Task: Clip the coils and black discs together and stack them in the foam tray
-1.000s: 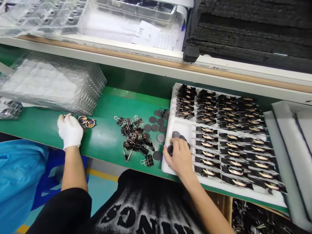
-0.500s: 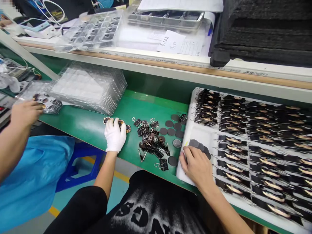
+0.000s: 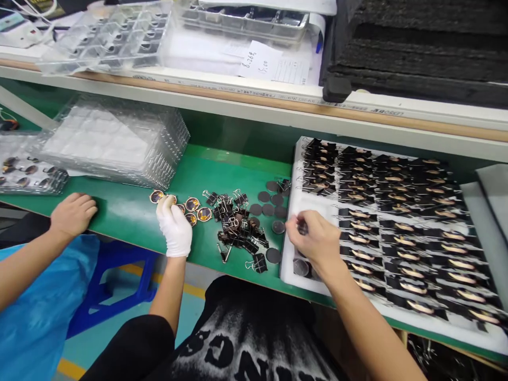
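Note:
My left hand (image 3: pixel 174 227), in a white glove, has its fingers bent together over a gold-rimmed round piece on the green bench; more such pieces (image 3: pixel 204 214) lie beside it. My bare right hand (image 3: pixel 315 235) is above the left edge of the white foam tray (image 3: pixel 313 203), its thumb and forefinger pinched on a dark disc (image 3: pixel 302 227), partly hidden. Black binder clips (image 3: pixel 238 227) are heaped between my hands, with dark round discs (image 3: pixel 268 210) scattered beside them. Rows of clips gripping gold-edged pieces (image 3: pixel 405 241) fill much of the tray.
Stacked clear plastic trays (image 3: pixel 115 143) stand at the back left. A co-worker's hand (image 3: pixel 73 214) rests on the bench at the far left. Above the bench runs a shelf (image 3: pixel 254 106) with papers, plastic trays and black foam (image 3: pixel 420 47). A blue stool (image 3: pixel 119 286) is below.
The view has shifted. My right fingers have lifted and closed on a disc. My left hand has moved left over the gold-rimmed pieces, uncovering several. The co-worker's hand has left the plastic tray.

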`<control>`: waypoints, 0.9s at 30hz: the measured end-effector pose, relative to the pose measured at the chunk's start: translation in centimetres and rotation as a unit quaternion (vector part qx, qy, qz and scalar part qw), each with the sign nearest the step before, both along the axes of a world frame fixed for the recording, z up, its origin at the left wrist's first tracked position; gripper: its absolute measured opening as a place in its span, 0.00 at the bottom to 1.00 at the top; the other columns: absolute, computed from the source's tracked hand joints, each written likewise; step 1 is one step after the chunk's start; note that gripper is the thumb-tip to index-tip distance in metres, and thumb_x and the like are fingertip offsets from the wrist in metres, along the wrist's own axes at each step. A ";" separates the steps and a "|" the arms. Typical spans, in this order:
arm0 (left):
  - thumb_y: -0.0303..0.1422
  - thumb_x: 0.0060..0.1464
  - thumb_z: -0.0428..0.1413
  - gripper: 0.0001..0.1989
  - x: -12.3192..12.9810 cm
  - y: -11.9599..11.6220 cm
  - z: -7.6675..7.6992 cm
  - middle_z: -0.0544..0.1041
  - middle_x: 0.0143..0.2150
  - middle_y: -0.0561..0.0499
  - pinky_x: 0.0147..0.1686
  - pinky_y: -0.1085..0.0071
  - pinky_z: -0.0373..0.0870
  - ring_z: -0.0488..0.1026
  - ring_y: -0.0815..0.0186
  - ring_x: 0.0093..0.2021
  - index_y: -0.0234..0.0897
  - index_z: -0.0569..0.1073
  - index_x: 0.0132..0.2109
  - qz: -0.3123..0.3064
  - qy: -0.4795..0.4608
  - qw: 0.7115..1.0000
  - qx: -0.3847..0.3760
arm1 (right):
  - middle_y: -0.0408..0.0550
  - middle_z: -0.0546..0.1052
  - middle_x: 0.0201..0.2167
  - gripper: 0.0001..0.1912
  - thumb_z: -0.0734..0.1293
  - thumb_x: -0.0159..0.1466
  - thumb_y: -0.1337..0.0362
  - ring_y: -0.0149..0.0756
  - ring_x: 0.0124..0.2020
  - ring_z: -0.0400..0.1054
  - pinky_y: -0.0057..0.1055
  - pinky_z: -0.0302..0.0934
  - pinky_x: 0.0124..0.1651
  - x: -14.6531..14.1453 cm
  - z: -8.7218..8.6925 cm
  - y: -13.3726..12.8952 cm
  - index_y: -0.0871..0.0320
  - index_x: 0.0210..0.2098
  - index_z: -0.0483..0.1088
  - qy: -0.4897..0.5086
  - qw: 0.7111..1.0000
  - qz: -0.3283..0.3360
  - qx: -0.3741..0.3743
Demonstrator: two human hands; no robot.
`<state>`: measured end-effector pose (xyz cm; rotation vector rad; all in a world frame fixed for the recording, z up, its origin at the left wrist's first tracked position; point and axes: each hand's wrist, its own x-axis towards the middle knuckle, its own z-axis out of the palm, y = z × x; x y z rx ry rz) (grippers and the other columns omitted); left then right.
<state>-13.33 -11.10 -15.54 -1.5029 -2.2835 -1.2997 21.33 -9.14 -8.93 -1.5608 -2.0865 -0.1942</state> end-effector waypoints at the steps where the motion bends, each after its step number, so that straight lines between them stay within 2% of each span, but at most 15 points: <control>1: 0.36 0.72 0.42 0.18 0.0 0.0 0.0 0.70 0.63 0.41 0.71 0.52 0.62 0.65 0.57 0.69 0.41 0.67 0.62 -0.004 -0.002 1.000 0.002 | 0.45 0.72 0.23 0.13 0.62 0.70 0.63 0.32 0.24 0.63 0.31 0.52 0.28 -1.2 0.3 0.5 0.56 0.28 0.68 0.006 1.000 -0.003 -0.022; 5: 0.38 0.73 0.40 0.22 0.0 0.1 0.2 0.71 0.62 0.36 0.70 0.53 0.62 0.67 0.55 0.67 0.33 0.70 0.61 -0.019 -0.010 1.000 0.007 | 0.53 0.76 0.33 0.15 0.60 0.74 0.60 0.39 0.32 0.69 0.32 0.57 0.31 -5.9 0.0 2.2 0.59 0.37 0.73 -0.011 0.997 0.019 -0.077; 8: 0.40 0.73 0.40 0.24 0.0 0.2 0.3 0.72 0.61 0.34 0.70 0.54 0.62 0.68 0.55 0.67 0.29 0.71 0.60 -0.029 -0.014 0.999 0.012 | 0.59 0.77 0.40 0.17 0.61 0.75 0.56 0.46 0.40 0.72 0.37 0.66 0.40 -7.4 -0.8 2.6 0.62 0.41 0.75 -0.025 0.991 0.059 -0.120; 10: 0.40 0.73 0.40 0.25 0.1 0.2 0.4 0.72 0.62 0.34 0.70 0.54 0.62 0.67 0.56 0.67 0.30 0.72 0.60 -0.036 -0.016 0.999 0.014 | 0.60 0.77 0.47 0.19 0.60 0.76 0.54 0.49 0.48 0.72 0.42 0.68 0.49 -6.8 -0.7 2.3 0.61 0.47 0.75 -0.031 0.985 0.092 -0.143; 12: 0.41 0.73 0.40 0.24 0.1 0.3 0.4 0.72 0.62 0.34 0.70 0.54 0.62 0.67 0.56 0.68 0.31 0.72 0.61 -0.043 -0.014 0.999 0.014 | 0.59 0.75 0.58 0.19 0.58 0.77 0.56 0.48 0.58 0.70 0.45 0.65 0.60 -4.9 0.2 1.7 0.60 0.56 0.73 -0.028 0.979 0.123 -0.163; 14: 0.40 0.73 0.40 0.24 0.2 0.2 0.5 0.73 0.62 0.35 0.70 0.54 0.62 0.68 0.56 0.67 0.32 0.73 0.61 -0.045 -0.010 0.999 0.014 | 0.59 0.69 0.66 0.20 0.56 0.77 0.63 0.47 0.66 0.64 0.44 0.61 0.66 -2.1 1.5 0.8 0.61 0.65 0.66 -0.021 0.973 0.132 -0.190; 15: 0.40 0.73 0.40 0.24 0.2 0.2 0.5 0.73 0.62 0.35 0.70 0.53 0.62 0.68 0.56 0.67 0.32 0.73 0.61 -0.045 -0.008 0.999 0.015 | 0.60 0.67 0.68 0.22 0.55 0.76 0.69 0.46 0.67 0.63 0.43 0.62 0.66 -0.5 2.3 0.4 0.62 0.67 0.63 -0.023 0.970 0.124 -0.208; 18: 0.40 0.73 0.40 0.25 0.3 0.3 0.7 0.73 0.62 0.34 0.71 0.52 0.62 0.68 0.55 0.67 0.31 0.73 0.61 -0.045 -0.001 0.999 0.016 | 0.63 0.66 0.68 0.32 0.57 0.67 0.79 0.53 0.64 0.66 0.44 0.68 0.57 3.8 3.7 -0.7 0.61 0.69 0.61 -0.105 0.958 0.086 -0.254; 20: 0.40 0.73 0.40 0.24 0.5 0.5 0.9 0.73 0.62 0.33 0.70 0.52 0.62 0.68 0.54 0.67 0.30 0.73 0.61 -0.045 0.001 0.999 0.009 | 0.63 0.71 0.62 0.35 0.62 0.64 0.79 0.55 0.56 0.71 0.42 0.69 0.48 5.5 3.8 -0.9 0.60 0.70 0.61 -0.163 0.939 0.092 -0.287; 22: 0.40 0.73 0.40 0.24 0.6 0.6 1.0 0.73 0.62 0.33 0.70 0.52 0.63 0.68 0.54 0.67 0.31 0.73 0.61 -0.044 0.001 0.999 0.002 | 0.60 0.76 0.54 0.37 0.65 0.63 0.77 0.50 0.45 0.75 0.38 0.67 0.39 6.3 3.4 -0.6 0.59 0.70 0.60 -0.184 0.926 0.107 -0.313; 24: 0.39 0.73 0.40 0.24 0.6 0.6 1.1 0.73 0.62 0.33 0.70 0.51 0.63 0.68 0.53 0.67 0.31 0.73 0.61 -0.048 0.001 0.999 0.006 | 0.55 0.79 0.47 0.34 0.65 0.65 0.76 0.42 0.36 0.74 0.35 0.62 0.34 6.4 2.8 0.0 0.56 0.69 0.63 -0.182 0.923 0.115 -0.319; 27: 0.39 0.73 0.40 0.24 0.5 0.6 0.9 0.73 0.61 0.32 0.71 0.51 0.62 0.67 0.52 0.67 0.30 0.73 0.61 -0.058 0.005 0.998 0.018 | 0.53 0.79 0.44 0.24 0.65 0.66 0.74 0.38 0.33 0.73 0.32 0.60 0.33 5.9 2.2 0.5 0.56 0.61 0.72 -0.172 0.926 0.120 -0.314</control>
